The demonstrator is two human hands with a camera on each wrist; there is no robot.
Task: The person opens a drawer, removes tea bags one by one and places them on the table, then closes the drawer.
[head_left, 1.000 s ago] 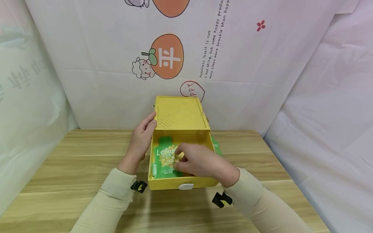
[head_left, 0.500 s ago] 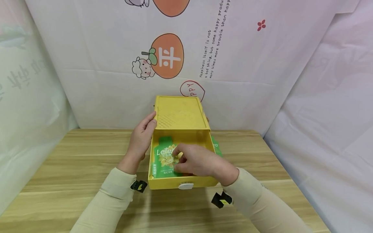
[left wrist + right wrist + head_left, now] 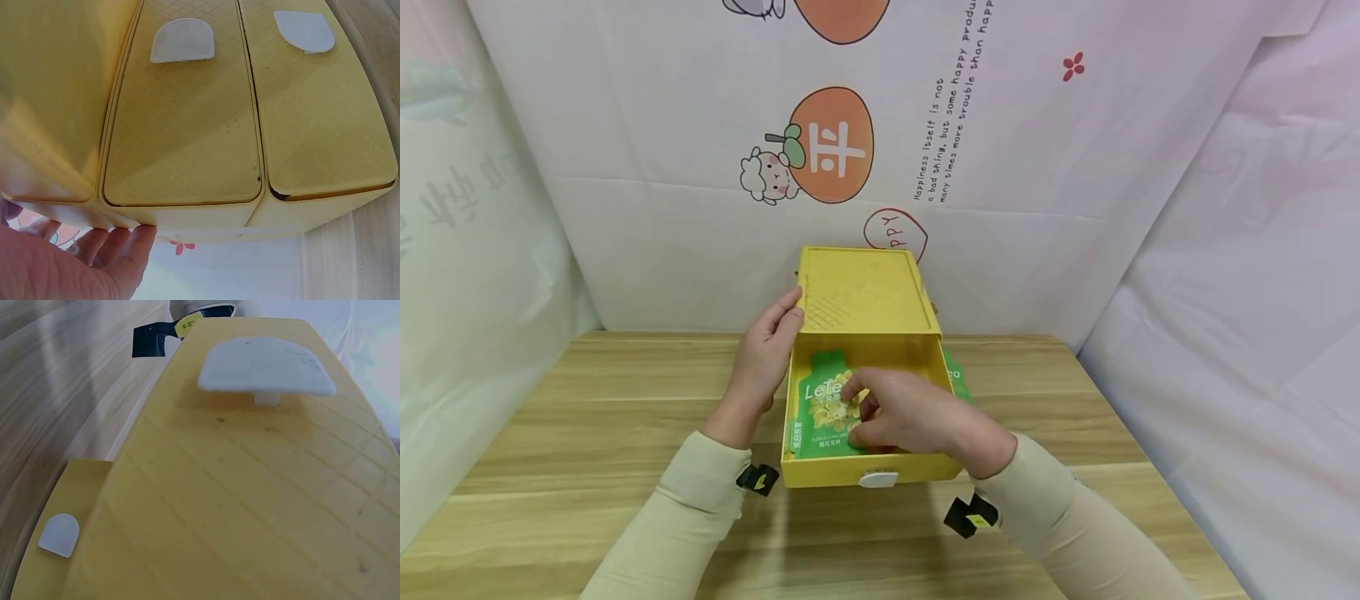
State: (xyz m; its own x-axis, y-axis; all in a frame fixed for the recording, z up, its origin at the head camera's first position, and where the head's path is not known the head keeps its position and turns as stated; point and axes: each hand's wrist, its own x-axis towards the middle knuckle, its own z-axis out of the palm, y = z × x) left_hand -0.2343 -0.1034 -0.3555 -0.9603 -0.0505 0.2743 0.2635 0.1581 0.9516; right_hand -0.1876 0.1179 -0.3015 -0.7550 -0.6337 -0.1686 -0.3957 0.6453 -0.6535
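Note:
A yellow drawer cabinet (image 3: 868,287) stands on the table, its top drawer (image 3: 831,473) pulled out. Inside the drawer, on the left, lies a green LeTea tea box (image 3: 827,417) with yellow flowers printed on it. My right hand (image 3: 910,412) reaches into the drawer from the right, thumb and fingers curled onto the tea box and covering its right part. Along the cabinet's left side rests my left hand (image 3: 762,354); the left wrist view shows its fingers (image 3: 134,253) stretched against the yellow wall. The right wrist view shows no fingers, only the drawer front with its white handle (image 3: 265,365).
Another green LeTea package (image 3: 957,375) shows partly behind the drawer's right side. Two lower drawers with white handles (image 3: 183,40) are closed. Printed white cloth (image 3: 1000,167) hangs behind the wooden table (image 3: 647,417) and at both sides.
The tea box has shifted and turned very slightly under my right hand, and those fingers cover a little more of its lettering. My left hand and the cabinet have stayed put.

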